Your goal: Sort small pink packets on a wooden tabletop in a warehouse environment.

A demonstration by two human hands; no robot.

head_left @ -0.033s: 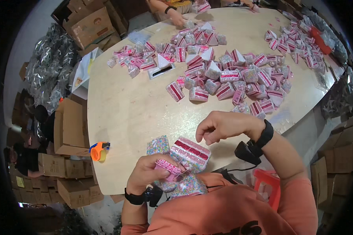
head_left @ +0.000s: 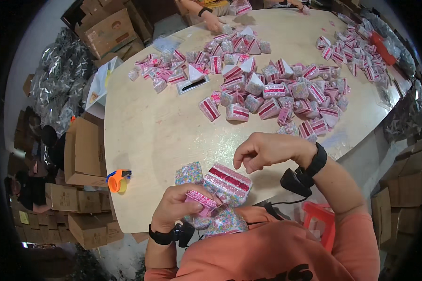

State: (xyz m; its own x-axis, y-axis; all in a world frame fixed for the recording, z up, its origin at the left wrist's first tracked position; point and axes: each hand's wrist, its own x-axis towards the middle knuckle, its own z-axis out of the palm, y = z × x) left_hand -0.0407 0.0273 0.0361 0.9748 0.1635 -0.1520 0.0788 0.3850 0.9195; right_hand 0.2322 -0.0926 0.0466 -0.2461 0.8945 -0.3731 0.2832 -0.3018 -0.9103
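My left hand (head_left: 173, 204) is closed on a small stack of pink cards (head_left: 201, 201), pinched between thumb and fingers. Around that hand hang several cake-slice ornaments with sprinkled sides. The one with red and pink layers (head_left: 229, 181) faces up just right of my fingers. Another sprinkled piece (head_left: 188, 173) shows above the hand, and one more (head_left: 226, 222) hangs below, against my shirt. My right hand (head_left: 262, 152) is raised above the table, right of the layered slice and apart from it. Its fingers are curled in; whatever they may hold is too small or hidden.
A big heap of cake-slice ornaments (head_left: 276, 91) covers the table's (head_left: 154, 136) middle, with another pile (head_left: 356, 51) at far right. An orange tape dispenser (head_left: 119, 181) sits at the left edge. Another person's hand (head_left: 212, 21) reaches in at the far side. Cardboard boxes (head_left: 84, 150) stand left.
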